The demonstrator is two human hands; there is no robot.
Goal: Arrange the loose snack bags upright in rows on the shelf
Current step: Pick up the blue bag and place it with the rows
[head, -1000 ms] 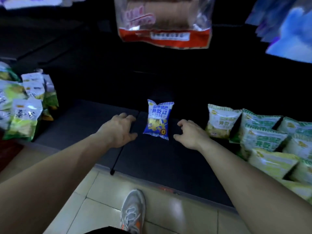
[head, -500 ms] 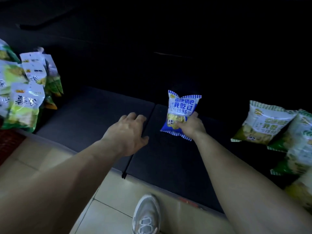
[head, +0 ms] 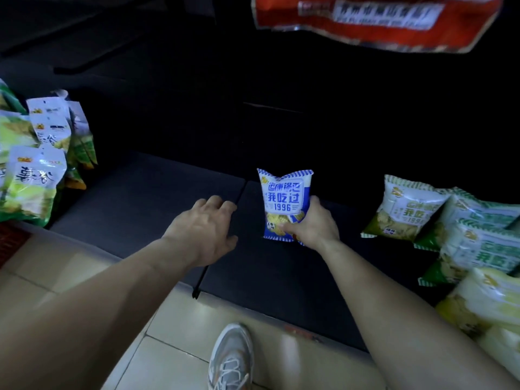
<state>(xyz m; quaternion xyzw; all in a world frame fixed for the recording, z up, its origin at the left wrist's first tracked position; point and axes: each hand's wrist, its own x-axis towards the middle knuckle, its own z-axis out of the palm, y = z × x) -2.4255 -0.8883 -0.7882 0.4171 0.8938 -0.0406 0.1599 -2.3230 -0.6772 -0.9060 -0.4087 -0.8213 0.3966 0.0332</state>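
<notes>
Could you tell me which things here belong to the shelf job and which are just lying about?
Job: blue snack bag, held by the right hand; green snack bags; shelf.
Lying about: red bag overhead; grey shoe.

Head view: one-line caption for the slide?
Right hand grips a blue snack bag upright at the dark shelf; left hand empty beside it.

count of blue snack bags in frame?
1. The blue bag is upright at mid-shelf, held near its bottom by the right grip; the left grip is beside it, apart. The dark back of the shelf could hide more.
</notes>
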